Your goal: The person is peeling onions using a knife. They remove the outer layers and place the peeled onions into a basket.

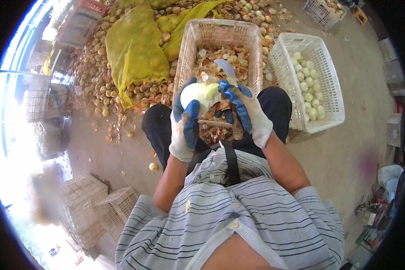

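Observation:
My left hand (pixel 186 118), in a white work glove with blue coating, holds a pale peeled onion (pixel 195 96) between thumb and fingers. My right hand (pixel 244 104), gloved alike, grips a knife (pixel 225 67); its curved blade points up and away from me, and its wooden handle end shows below the palm. The right fingers are beside a greenish strip of skin at the onion's right side. Both hands are above a white plastic crate (pixel 219 23) that contains brown onion skins (pixel 239 54) and lies between my knees.
Unpeeled onions (pixel 101 67) are heaped on the floor ahead and to the left, under yellow mesh bags (pixel 135 50). At right stands a white crate (pixel 335 98) of peeled onions (pixel 308 81). One loose onion (pixel 153 166) lies near my left leg. Stacked crates (pixel 84 202) stand at lower left.

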Available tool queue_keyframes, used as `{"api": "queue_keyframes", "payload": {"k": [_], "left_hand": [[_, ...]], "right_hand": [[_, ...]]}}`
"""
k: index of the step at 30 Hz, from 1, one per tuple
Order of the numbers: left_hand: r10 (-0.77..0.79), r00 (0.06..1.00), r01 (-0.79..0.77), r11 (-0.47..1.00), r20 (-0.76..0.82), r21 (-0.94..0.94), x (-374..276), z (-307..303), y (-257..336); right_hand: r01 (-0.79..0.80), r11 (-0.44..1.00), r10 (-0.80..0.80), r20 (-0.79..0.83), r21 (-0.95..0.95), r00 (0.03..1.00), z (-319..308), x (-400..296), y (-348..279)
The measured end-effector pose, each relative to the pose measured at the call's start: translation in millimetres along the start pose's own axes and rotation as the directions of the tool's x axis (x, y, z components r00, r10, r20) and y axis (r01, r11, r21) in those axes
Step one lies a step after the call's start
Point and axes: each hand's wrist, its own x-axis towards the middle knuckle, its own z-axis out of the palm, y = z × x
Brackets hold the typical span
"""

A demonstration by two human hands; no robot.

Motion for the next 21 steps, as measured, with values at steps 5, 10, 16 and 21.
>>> {"api": "queue_keyframes", "payload": {"k": [5,10,16,21], "left_hand": [[0.079,0.996,-0.092,0.92,0.05,0.381,-4.0,9.7,5.9],[0.012,0.999,-0.012,1.0,-0.032,-0.013,-3.1,-2.2,-21.3],[-0.095,0.995,0.089,0.983,-0.032,-0.158,-5.5,-8.2,-17.0],[-0.046,0.999,0.03,0.887,-0.024,-0.46,7.5,-5.2,-4.2]], "right_hand": [[0.107,0.97,-0.111,-0.006,-0.22,0.994,5.7,-0.4,1.2],[0.157,0.944,-0.203,-0.136,-0.29,0.97,21.0,-2.0,4.0],[0.039,0.951,-0.05,0.028,0.307,0.998,4.0,-1.7,10.4],[0.205,0.828,-0.3,-0.103,-0.522,0.948,-41.6,15.7,29.9]]}}
